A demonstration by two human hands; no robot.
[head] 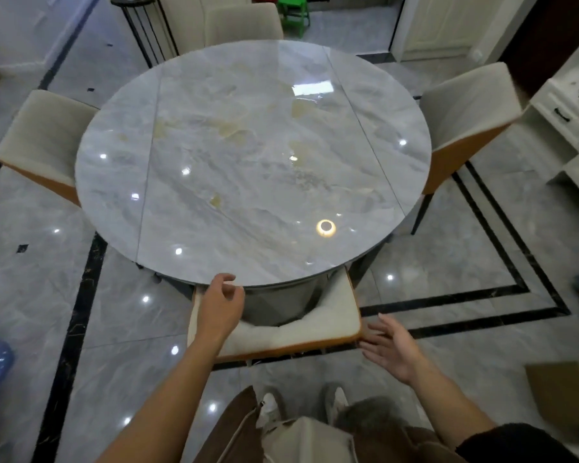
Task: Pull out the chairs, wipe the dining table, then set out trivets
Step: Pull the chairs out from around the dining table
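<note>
The round marble dining table [248,162] fills the middle of the view, its glossy top showing yellowish stains and light reflections. Four cream chairs with orange trim are tucked against it: the near chair [315,325] at the table's closest edge with its backrest curving round the pedestal, the left chair [44,138] at the table's left side, the right chair [465,108] at its right side, and the far chair [244,23] behind it

The left hand [219,307] hovers at the table's near rim, over the near chair's left end, fingers loosely curled and holding nothing. The right hand [390,345], below the table's near-right edge, is spread wide with its palm facing the near chair's right corner, fingertips just beside the orange trim; contact cannot be told
</note>
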